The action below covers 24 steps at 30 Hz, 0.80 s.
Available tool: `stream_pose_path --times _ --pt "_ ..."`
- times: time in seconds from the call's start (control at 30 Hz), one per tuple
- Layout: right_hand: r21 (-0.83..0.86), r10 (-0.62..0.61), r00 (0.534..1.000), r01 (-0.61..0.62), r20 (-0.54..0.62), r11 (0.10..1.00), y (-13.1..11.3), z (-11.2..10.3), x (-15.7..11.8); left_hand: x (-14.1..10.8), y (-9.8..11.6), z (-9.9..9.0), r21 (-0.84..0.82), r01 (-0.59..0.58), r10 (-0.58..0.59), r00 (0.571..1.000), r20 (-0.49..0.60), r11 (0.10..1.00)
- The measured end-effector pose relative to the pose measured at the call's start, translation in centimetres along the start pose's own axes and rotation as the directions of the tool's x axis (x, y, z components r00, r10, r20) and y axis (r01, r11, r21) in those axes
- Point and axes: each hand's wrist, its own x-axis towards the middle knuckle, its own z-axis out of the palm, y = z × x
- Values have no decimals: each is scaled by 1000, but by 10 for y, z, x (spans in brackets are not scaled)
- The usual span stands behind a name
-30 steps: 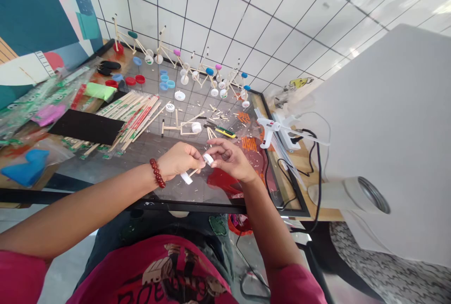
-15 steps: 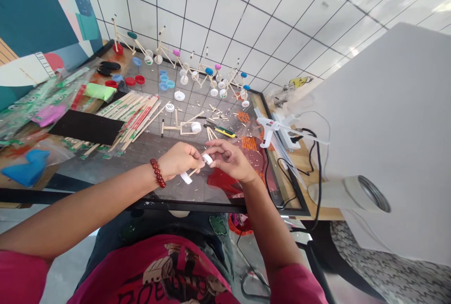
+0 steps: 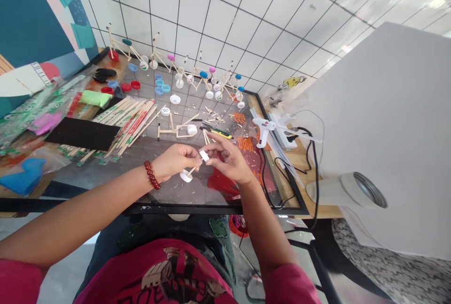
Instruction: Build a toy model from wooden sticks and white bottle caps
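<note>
My left hand (image 3: 175, 162) grips a thin wooden stick (image 3: 192, 170) with a round white plastic cap (image 3: 186, 175) on its lower end. A second white cap (image 3: 203, 155) sits at the stick's upper end, between my hands. My right hand (image 3: 229, 163) has its fingers spread, with the fingertips against that upper cap. Part of the stick is hidden by my fingers. Both hands are above a glass-topped table (image 3: 169, 191).
Beyond my hands lie a stick frame (image 3: 176, 130), a utility knife (image 3: 215, 131) and bundled wooden sticks (image 3: 132, 123). Several stick models with coloured caps (image 3: 176, 66) stand at the back. A white glue gun (image 3: 263, 130) lies on the right, beside a large white panel (image 3: 384, 106).
My right hand's fingers have spread wider. The lower cap now faces the camera more. The whole scene has shifted slightly in view as my head moved.
</note>
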Motion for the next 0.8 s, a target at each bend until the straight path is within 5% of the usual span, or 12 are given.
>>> stream_pose_path --times 0.17,0.3,0.5,0.67,0.8 --pt "14 -28 999 29 -31 999 -4 -6 -1 2 -1 -2 -72 -56 61 996 62 996" --pt "82 22 986 -8 -165 997 -7 -11 -4 3 -2 -2 -81 -188 186 982 -27 979" --pt "88 43 983 -28 -176 996 -5 3 2 7 -3 -2 -71 -502 489 860 -146 862" --pt "55 -12 995 18 -100 998 -7 15 9 11 -11 -6 20 -609 604 782 -153 793" --pt "18 -42 994 44 -99 999 -7 20 10 12 -13 -8 72 -620 624 772 -123 781"
